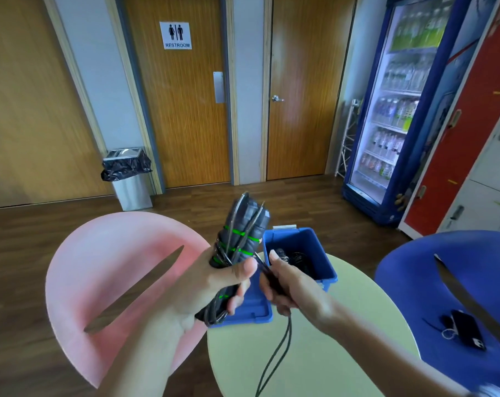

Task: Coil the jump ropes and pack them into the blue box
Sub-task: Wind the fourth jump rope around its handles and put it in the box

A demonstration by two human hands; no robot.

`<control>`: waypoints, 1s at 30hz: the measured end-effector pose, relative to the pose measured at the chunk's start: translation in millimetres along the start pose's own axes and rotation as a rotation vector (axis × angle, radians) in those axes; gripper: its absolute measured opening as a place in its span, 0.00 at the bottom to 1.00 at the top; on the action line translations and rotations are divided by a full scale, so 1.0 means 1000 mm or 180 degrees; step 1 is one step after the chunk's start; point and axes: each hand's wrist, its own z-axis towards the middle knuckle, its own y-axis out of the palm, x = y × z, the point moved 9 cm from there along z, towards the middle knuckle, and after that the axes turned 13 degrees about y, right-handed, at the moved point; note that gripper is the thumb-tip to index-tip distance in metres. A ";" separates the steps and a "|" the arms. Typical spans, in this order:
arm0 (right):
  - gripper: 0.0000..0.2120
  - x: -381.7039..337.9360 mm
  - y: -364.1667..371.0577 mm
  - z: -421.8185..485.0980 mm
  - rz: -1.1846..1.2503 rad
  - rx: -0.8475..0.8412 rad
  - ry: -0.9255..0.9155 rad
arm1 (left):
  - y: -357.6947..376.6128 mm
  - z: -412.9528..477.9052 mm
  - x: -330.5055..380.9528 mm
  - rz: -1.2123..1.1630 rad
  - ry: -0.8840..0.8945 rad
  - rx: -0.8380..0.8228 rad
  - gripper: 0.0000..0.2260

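Observation:
My left hand (214, 285) grips a jump rope's two black handles (243, 227) with green rings, held upright together, with cord wound round them. My right hand (286, 285) pinches the loose black cord (274, 356) just right of the handles; the cord's tail hangs down over the pale round table (314, 353). Behind my hands stands the open blue box (300, 239) with a coiled black rope (294, 257) inside. The box's blue lid (251, 308) lies flat on the table in front of it, partly hidden by my left hand.
A pink chair (105, 270) stands left of the table. On the blue chair (472, 270) to the right lies a black phone (469, 329). A steel bin (129, 179), wooden doors, a drinks fridge (397, 110) and red lockers line the far side.

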 end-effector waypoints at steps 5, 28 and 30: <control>0.32 0.025 0.016 -0.013 -0.0263 -0.0259 0.0155 | -0.017 -0.003 -0.011 -0.0260 -0.0203 0.0314 0.43; 0.09 -0.135 0.034 -0.015 -0.2336 -0.0671 -0.1105 | 0.010 -0.012 0.014 0.2210 0.0236 -0.1107 0.16; 0.09 -0.122 0.031 -0.005 -0.1972 -0.0744 -0.0929 | 0.007 -0.015 0.018 0.1854 0.0223 -0.0953 0.16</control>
